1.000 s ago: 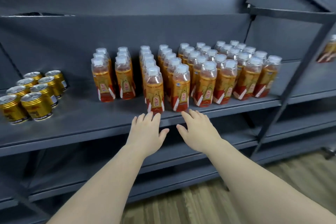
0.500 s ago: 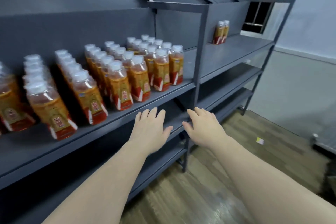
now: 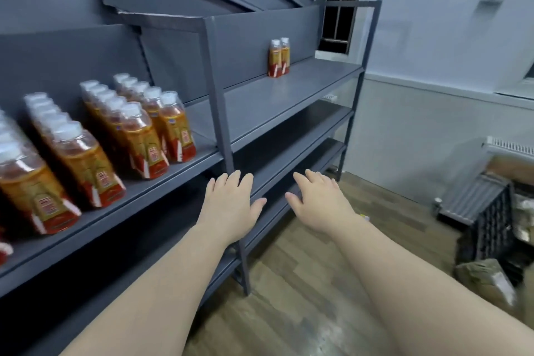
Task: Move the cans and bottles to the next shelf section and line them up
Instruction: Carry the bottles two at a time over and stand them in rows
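The bottles [image 3: 173,130] stand upright in rows on the shelf [image 3: 161,182] at the left, long axis vertical, white caps up. The ones at the far left are blurred. The last row ends just left of the post [image 3: 221,113], which divides this section from the next one.

The left hand [image 3: 229,204] hovers in front of the post, below the shelf edge, palm down. Its fingers are straight and loose and hold nothing. The right hand [image 3: 319,201] is beside it, a little apart, and is also flat and empty.

So the rows lie up and to the left of both hands, and the left hand is the nearer one to them.

Further right is the next section [image 3: 260,107]. At its back a pair [image 3: 278,58] of bottles stands upright, one touching the other, well apart from both hands. The right hand is on that side.

I judge that the coming move is a reach up and left to the last row. The bottles then go rightward past the post, to stand in line near the pair.
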Demonstrator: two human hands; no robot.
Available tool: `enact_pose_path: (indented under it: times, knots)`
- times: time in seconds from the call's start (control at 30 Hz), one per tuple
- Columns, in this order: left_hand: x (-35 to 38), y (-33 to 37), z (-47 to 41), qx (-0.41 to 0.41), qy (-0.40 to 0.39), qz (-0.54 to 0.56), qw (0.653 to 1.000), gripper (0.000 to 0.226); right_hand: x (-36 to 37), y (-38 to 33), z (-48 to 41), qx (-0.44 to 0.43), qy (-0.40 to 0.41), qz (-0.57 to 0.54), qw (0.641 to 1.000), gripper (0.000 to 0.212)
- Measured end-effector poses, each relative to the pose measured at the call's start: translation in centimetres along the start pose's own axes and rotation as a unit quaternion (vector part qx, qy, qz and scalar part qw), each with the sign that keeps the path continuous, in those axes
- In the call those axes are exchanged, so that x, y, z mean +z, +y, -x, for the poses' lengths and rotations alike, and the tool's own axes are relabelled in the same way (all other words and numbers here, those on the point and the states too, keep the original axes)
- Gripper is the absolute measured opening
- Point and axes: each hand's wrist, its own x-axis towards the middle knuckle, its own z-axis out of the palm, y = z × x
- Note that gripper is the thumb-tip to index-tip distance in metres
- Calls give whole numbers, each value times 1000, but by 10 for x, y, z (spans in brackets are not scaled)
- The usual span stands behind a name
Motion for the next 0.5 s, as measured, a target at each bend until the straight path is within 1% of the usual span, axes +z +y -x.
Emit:
enact_pose_path:
  times: [0.27,0.5]
  knots:
    - [29,39,-84,28,-11,-6,1000,62,-10,65,-49,39,-13,-2,999,55]
    - [44,57,-186,50,5,21,999,65,-16,109,-132,62,-11,15,998,61]
